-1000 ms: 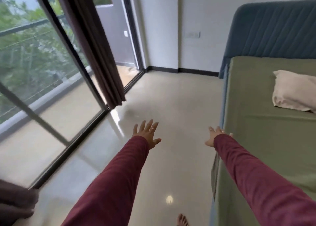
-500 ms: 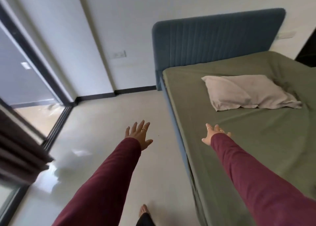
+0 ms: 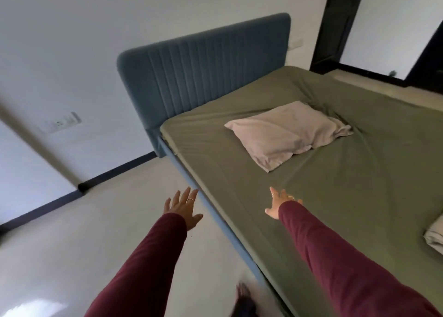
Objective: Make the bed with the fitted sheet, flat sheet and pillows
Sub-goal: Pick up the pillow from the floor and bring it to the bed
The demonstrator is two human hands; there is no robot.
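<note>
The green sheet (image 3: 299, 211) already covers the mattress, with creases near the pillow (image 3: 285, 134), which lies flat in the upper middle of the bed, below the blue headboard (image 3: 206, 69). We judge that the fitted sheet step is done, and the flat sheet and pillows come next. A folded pale cloth (image 3: 435, 240) at the right edge is perhaps that sheet; we cannot be sure. Our right hand (image 3: 280, 202) is stretched over the near part of the sheet, fingers spread, holding nothing, well apart from the pillow. Our left hand (image 3: 183, 207) is spread too and empty, over the floor (image 3: 96, 244) just beside the bed edge.
</note>
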